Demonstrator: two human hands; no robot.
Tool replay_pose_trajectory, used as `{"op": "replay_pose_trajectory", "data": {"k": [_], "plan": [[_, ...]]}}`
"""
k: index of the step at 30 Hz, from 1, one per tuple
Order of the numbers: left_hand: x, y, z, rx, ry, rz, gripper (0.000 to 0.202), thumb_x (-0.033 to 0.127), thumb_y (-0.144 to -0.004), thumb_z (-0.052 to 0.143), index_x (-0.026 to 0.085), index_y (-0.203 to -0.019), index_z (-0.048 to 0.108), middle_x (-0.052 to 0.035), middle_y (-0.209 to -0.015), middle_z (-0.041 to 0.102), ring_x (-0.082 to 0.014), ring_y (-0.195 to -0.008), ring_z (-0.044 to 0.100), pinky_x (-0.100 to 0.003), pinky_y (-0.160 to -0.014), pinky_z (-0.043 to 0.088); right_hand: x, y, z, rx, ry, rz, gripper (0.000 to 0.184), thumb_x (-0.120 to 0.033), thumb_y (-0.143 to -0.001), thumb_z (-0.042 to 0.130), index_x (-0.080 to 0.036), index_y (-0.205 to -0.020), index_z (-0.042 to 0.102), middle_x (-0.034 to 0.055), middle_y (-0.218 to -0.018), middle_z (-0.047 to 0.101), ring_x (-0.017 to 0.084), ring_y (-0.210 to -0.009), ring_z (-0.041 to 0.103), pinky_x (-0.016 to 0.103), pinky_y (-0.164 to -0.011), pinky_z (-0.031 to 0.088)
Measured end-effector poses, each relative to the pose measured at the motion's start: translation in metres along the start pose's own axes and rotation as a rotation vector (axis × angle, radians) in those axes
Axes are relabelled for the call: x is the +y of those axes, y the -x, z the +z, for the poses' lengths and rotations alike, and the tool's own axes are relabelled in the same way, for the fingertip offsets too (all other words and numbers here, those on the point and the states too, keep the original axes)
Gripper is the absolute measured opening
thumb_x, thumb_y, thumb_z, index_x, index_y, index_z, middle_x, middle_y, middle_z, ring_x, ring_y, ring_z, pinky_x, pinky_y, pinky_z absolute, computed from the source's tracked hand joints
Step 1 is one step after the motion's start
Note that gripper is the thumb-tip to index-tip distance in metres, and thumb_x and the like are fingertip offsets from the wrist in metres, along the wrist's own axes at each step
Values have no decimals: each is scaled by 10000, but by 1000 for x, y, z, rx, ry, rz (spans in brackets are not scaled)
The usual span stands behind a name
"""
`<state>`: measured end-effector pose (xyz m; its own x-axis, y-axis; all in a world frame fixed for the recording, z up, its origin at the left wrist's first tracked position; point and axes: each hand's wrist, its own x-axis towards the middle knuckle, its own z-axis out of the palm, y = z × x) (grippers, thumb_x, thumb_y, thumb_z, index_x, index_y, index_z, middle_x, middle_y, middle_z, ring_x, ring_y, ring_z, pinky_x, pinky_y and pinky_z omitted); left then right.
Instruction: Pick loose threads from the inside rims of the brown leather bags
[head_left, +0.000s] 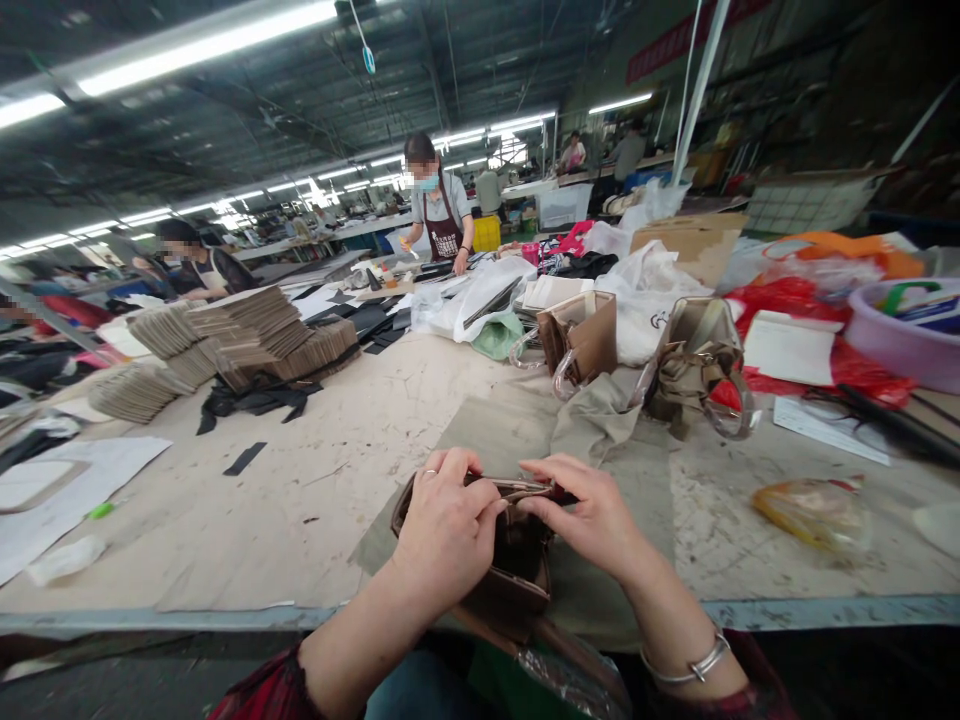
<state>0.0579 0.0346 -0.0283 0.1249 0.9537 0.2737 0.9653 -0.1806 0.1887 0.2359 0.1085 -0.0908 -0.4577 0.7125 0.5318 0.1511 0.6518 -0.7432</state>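
A brown handbag stands at the table's front edge, its dark inside facing up toward me. My left hand reaches over its left side, thumb and fingers closed on the far top edge. On the same edge, to the right, my right hand pinches the rim between thumb and fingers. The two thumbs are a short distance apart. A strap partly wrapped in clear plastic hangs from the bag below the table edge. An olive-grey cloth lies under the bag.
Ahead stand another brown handbag and an olive bag with bundled straps. Stacked brown pieces are at left. A plastic-wrapped yellow item and a purple basin are at right. A co-worker in an apron stands across the table.
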Motion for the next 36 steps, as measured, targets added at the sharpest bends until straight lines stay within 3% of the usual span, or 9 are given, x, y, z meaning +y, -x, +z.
{"op": "replay_pose_trajectory", "data": {"k": [5, 9, 20, 25, 28, 36], "plan": [[0, -4, 1, -9, -12, -11, 159, 207, -859, 556, 204, -747, 668, -55, -1013, 576, -240, -976, 490, -407, -845, 424, -3, -3, -1, -39, -65, 75, 130, -164, -816, 707, -225, -925, 742, 7, -820, 665, 137, -761, 612, 240, -682, 467], [1, -8, 0, -32, -22, -15, 171, 210, -876, 544, 209, -756, 665, -26, -984, 631, -229, -962, 506, -406, -859, 413, -6, -3, -2, -30, -59, 88, 92, -166, -822, 701, -229, -860, 756, -3, -749, 639, 129, -711, 591, 235, -649, 449], [1, -11, 2, -45, -89, -16, 195, 246, -911, 515, 201, -752, 618, -6, -883, 651, -222, -913, 525, -397, -789, 384, -7, -1, 0, -43, 143, 11, 201, -279, -926, 579, -203, -816, 729, 15, -681, 587, 153, -695, 542, 279, -635, 397], [1, -12, 3, -40, -89, -23, 190, 245, -907, 519, 202, -748, 613, -15, -867, 651, -225, -898, 535, -392, -758, 369, -7, -4, -3, -80, 115, 40, 180, -267, -940, 556, -231, -943, 733, 16, -767, 613, 152, -759, 567, 271, -674, 430], [2, -13, 5, -35, -95, -31, 178, 227, -901, 519, 200, -752, 613, -21, -858, 654, -226, -877, 543, -393, -760, 371, -7, -5, 1, -22, 128, 51, 193, -292, -894, 626, -219, -1050, 713, 35, -858, 629, 178, -846, 572, 297, -747, 450], [-7, -12, 4, -31, -39, -31, 195, 246, -890, 557, 183, -717, 622, -39, -855, 686, -219, -879, 597, -382, -802, 411, -13, -9, 7, -8, 159, 11, 185, -255, -917, 570, -210, -821, 722, 36, -773, 598, 179, -782, 550, 314, -695, 430]]}}
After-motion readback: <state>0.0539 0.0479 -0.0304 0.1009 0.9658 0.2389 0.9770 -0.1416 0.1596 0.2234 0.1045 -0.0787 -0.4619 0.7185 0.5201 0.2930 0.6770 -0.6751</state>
